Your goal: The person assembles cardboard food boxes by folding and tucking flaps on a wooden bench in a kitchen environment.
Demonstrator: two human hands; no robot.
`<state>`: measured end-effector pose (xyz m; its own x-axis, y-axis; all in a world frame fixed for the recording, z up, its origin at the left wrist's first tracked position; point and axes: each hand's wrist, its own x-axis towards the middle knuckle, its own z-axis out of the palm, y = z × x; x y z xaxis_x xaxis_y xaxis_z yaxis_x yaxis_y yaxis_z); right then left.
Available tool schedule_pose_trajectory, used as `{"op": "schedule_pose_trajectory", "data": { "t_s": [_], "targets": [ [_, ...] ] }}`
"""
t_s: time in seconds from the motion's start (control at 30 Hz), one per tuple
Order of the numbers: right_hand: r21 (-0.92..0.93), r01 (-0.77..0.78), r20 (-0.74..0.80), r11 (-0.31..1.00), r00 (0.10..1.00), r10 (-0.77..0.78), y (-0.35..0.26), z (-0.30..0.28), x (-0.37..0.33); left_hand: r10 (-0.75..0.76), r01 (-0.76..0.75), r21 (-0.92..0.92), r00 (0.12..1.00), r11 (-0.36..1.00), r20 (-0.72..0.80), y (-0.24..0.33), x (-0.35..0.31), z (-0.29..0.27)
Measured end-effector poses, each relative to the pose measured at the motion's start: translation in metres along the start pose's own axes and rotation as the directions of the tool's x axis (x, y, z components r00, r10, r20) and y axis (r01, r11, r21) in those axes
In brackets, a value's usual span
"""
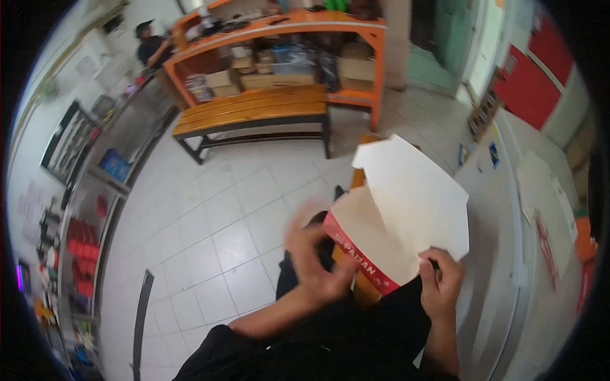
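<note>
A paper food box (362,219), red with white print outside and off-white inside, is held tilted above my lap, its large white lid flap (413,190) standing up. My right hand (441,279) pinches the box's near right corner between thumb and fingers. Beside the red left wall, my left hand (318,260) is spread, the thumb apart from the other fingers. Motion smears its fingertips, and I cannot tell whether they touch the box.
A wooden bench (254,111) stands ahead, before an orange shelf unit (378,70) with cardboard boxes. A metal rack (117,197) with red stacks runs along the left. At my right is a pale worktop (540,209) with flat cardboard. Another person (152,47) is at the far left.
</note>
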<state>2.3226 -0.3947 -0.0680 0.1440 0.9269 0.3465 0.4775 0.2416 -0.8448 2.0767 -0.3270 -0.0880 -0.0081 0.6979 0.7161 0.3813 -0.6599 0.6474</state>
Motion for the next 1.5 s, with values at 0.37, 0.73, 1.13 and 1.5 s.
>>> {"op": "schedule_pose_trajectory", "data": {
  "t_s": [0.37, 0.73, 1.13, 1.5],
  "targets": [
    [-0.065, 0.125, -0.012, 0.990, 0.992, -0.126, 0.059, -0.038, -0.016, -0.302, 0.697, -0.426, 0.667, 0.576, 0.682, -0.034, 0.012, 0.001],
    [0.692, -0.040, -0.039, 0.721, 0.995, 0.093, 0.088, -0.026, -0.039, -0.210, 0.714, -0.398, 0.600, 0.576, 0.772, -0.023, 0.019, 0.016],
    [-0.292, -0.158, -0.287, 0.943, 0.955, 0.071, 0.066, 0.001, -0.011, 0.178, -0.036, -0.258, 0.815, 0.965, 0.551, 0.009, 0.005, 0.025],
    [-0.373, -0.374, -0.277, 0.849, 0.918, 0.283, 0.217, -0.050, 0.030, -0.367, 0.553, -0.191, 0.736, 0.811, 0.569, -0.084, -0.020, 0.098]
  ]
}}
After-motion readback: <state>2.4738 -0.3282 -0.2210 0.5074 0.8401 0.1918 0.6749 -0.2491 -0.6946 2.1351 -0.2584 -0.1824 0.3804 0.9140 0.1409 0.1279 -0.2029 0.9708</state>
